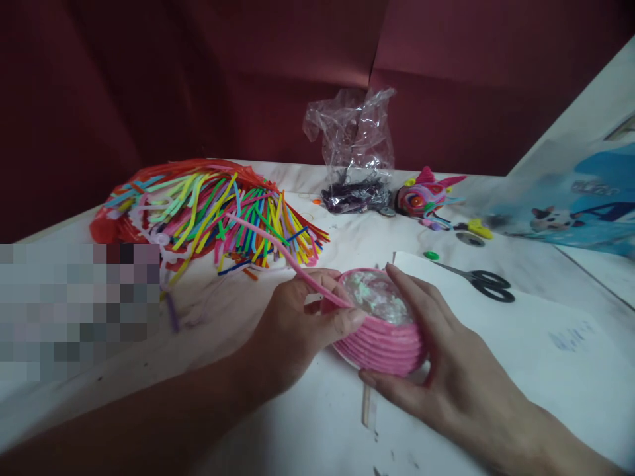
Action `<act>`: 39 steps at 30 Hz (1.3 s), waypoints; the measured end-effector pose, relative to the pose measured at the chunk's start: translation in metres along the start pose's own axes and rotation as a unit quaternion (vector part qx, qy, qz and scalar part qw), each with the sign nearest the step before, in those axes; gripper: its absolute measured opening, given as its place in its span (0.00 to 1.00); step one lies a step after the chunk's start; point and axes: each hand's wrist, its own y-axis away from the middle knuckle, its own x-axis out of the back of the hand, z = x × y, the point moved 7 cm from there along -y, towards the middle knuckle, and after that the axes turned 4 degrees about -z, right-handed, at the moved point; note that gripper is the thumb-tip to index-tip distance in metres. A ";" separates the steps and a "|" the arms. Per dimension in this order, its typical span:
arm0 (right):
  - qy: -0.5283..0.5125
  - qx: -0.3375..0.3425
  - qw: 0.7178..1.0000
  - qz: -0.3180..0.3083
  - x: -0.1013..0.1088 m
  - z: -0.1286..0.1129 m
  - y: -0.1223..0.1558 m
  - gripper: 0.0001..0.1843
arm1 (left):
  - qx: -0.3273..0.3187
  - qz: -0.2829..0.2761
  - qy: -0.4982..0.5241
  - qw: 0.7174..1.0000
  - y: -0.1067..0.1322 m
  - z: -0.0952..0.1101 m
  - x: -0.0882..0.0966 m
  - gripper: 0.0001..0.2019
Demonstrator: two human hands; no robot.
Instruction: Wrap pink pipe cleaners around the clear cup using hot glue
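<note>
Between both hands, a round bowl-like form is tilted over the table, its side ringed with rows of pink pipe cleaner. Its top face looks clear and shiny, with pale glints. My left hand pinches a loose pink pipe cleaner against the left rim, thumb on top. The free end of that strip rises up and left toward the heap. My right hand grips the form from the right, fingers at the upper rim and thumb underneath. Some of the left fingers are hidden behind the form.
Many coloured pipe cleaners spill from a red bag at left. Behind stand a clear plastic bag and a colourful pink figure. Black-handled scissors lie on white paper; a blue package is far right.
</note>
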 end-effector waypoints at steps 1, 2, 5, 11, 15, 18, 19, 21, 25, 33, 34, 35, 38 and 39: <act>0.002 0.000 1.000 -0.001 0.000 0.000 0.000 0.41 | -0.001 0.001 -0.009 1.000 0.001 0.001 -0.001 0.08; 0.003 -0.002 1.000 -0.002 0.000 0.000 0.000 0.41 | -0.005 0.006 -0.025 1.000 0.002 0.002 -0.001 0.08; 0.004 -0.008 1.000 0.001 0.000 -0.001 0.000 0.40 | -0.019 0.029 -0.075 0.997 0.005 0.005 0.000 0.08; 0.001 -0.013 1.000 0.003 0.001 0.000 0.002 0.40 | -0.017 0.055 -0.128 0.990 0.006 0.003 0.005 0.06; -0.006 -0.006 1.000 0.001 0.000 0.000 0.002 0.40 | -0.010 0.041 -0.141 0.989 0.003 0.003 0.005 0.07; -0.018 -0.007 1.000 0.001 -0.001 0.000 0.003 0.40 | -0.014 0.036 -0.166 0.985 0.001 0.006 0.005 0.09; -0.022 -0.008 1.000 0.002 -0.001 0.000 0.004 0.40 | -0.017 0.032 -0.169 0.985 0.001 0.006 0.004 0.09; -0.031 -0.007 0.999 0.004 -0.001 0.000 0.004 0.40 | -0.016 0.024 -0.163 0.986 0.001 0.006 0.002 0.10; -0.056 0.003 0.998 0.003 -0.002 0.000 0.004 0.38 | 0.014 0.020 -0.110 0.994 0.002 0.001 0.001 0.09; -0.134 0.022 0.991 -0.013 0.003 0.001 0.006 0.42 | -0.055 0.038 -0.159 0.985 0.012 0.013 -0.001 0.08; -0.141 0.028 0.989 -0.014 0.005 -0.001 0.005 0.42 | -0.062 0.035 -0.166 0.984 0.013 0.014 -0.002 0.07; -0.149 0.032 0.988 -0.015 0.007 -0.003 0.004 0.40 | -0.068 0.031 -0.172 0.982 0.014 0.015 -0.004 0.07; -0.167 0.027 0.985 -0.022 0.010 -0.008 0.001 0.30 | -0.088 0.028 -0.193 0.977 0.016 0.017 -0.007 0.06; -0.170 0.018 0.985 -0.022 0.010 -0.008 0.001 0.28 | -0.093 0.021 -0.206 0.974 0.016 0.018 -0.008 0.06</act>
